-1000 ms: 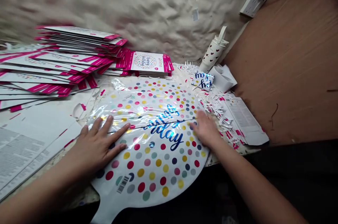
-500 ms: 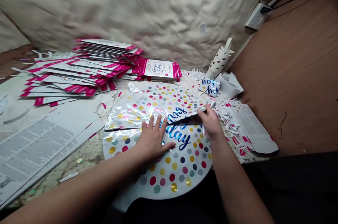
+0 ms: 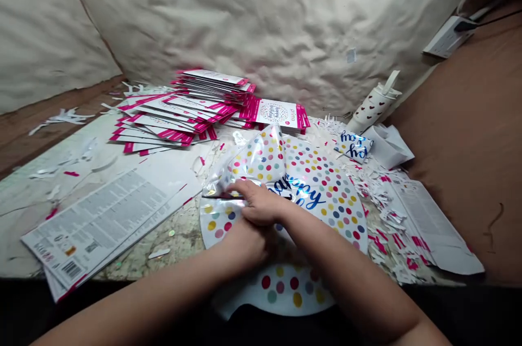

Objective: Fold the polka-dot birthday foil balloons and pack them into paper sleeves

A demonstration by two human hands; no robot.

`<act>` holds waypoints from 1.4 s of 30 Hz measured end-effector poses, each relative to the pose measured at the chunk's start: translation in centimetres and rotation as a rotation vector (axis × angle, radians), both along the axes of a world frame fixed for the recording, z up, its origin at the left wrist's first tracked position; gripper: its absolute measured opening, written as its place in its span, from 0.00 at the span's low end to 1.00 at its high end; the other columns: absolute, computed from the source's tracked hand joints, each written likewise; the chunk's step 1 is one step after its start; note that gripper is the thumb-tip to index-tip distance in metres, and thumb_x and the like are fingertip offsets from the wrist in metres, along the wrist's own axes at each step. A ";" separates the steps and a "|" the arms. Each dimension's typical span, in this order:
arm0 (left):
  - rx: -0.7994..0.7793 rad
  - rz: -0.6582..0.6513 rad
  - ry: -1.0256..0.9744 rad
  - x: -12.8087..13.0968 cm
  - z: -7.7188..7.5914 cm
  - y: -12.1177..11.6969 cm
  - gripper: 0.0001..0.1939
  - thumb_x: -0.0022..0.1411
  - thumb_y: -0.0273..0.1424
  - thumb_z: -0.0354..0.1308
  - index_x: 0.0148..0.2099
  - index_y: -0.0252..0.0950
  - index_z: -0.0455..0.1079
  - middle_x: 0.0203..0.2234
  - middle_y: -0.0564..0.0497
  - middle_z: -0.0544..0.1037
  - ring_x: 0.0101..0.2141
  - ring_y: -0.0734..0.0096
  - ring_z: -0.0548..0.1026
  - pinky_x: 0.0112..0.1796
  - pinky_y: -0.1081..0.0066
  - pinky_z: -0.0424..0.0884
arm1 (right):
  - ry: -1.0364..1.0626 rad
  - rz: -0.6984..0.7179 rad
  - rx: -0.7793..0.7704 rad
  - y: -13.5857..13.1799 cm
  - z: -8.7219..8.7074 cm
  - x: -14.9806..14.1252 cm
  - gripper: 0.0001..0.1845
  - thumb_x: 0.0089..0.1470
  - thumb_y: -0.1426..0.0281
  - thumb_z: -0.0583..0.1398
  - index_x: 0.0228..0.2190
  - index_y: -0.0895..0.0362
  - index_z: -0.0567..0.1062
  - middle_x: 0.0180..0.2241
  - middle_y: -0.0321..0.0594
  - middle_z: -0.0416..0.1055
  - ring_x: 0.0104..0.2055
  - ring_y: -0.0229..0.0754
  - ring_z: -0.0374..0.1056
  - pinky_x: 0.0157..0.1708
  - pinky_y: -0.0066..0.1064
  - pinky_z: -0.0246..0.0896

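A flat foil balloon (image 3: 338,210), white with coloured dots and blue lettering, lies at the table's front edge. Part of its upper layer (image 3: 261,155) is folded back and crumpled at the upper left. My right hand (image 3: 261,203) reaches across to the left, its fingers closed on the fold's edge. Below it, my left hand (image 3: 247,242) rests on the balloon, partly covered by the right; its fingers are hidden. The balloon's lower rim hangs past the table's edge.
Stacked pink-and-white packets (image 3: 175,112) stand at the back left. Printed card sleeves (image 3: 93,226) lie left, and another card (image 3: 440,226) right. A heart-patterned bottle (image 3: 371,106), a folded balloon (image 3: 354,146) and paper scraps (image 3: 387,210) are at the right.
My right hand has moved from the balloon's right side across to its left, over my left hand. The foil flap there is now raised and bent over. The view has swung left.
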State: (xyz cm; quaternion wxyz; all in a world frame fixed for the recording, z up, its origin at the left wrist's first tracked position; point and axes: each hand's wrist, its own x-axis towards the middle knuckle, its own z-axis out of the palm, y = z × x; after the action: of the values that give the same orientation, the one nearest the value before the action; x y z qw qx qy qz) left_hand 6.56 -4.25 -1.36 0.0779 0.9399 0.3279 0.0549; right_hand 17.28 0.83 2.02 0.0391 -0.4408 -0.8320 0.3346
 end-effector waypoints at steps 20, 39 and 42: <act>0.072 0.089 0.183 -8.1 0.9 4.8 0.33 0.59 0.50 0.48 0.58 0.32 0.60 0.57 0.37 0.62 0.57 0.47 0.57 0.53 0.56 0.57 | 0.145 -0.649 0.653 1.9 -1.2 5.8 0.18 0.55 0.76 0.48 0.44 0.59 0.72 0.44 0.44 0.72 0.45 0.42 0.68 0.46 0.33 0.62; 0.297 0.038 -0.405 -4.1 5.5 7.4 0.10 0.60 0.33 0.51 0.41 0.36 0.71 0.35 0.49 0.77 0.36 0.68 0.74 0.41 0.68 0.70 | 0.096 0.112 0.464 -9.3 -5.5 15.0 0.17 0.59 0.67 0.52 0.49 0.53 0.70 0.53 0.43 0.66 0.61 0.44 0.52 0.58 0.43 0.47; -0.007 0.552 -0.605 -4.1 5.8 8.9 0.21 0.62 0.43 0.46 0.35 0.31 0.71 0.28 0.47 0.77 0.30 0.69 0.73 0.37 0.67 0.71 | 0.109 0.098 0.436 -9.0 -5.5 15.1 0.17 0.60 0.68 0.51 0.49 0.53 0.70 0.53 0.43 0.66 0.61 0.44 0.52 0.58 0.43 0.47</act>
State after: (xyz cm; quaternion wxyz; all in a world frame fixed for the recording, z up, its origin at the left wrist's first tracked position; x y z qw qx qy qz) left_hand 2.43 4.69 4.42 0.1563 0.7578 0.5302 0.3468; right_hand 32.35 -8.20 -3.48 0.1622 -0.3623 -0.9016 0.1718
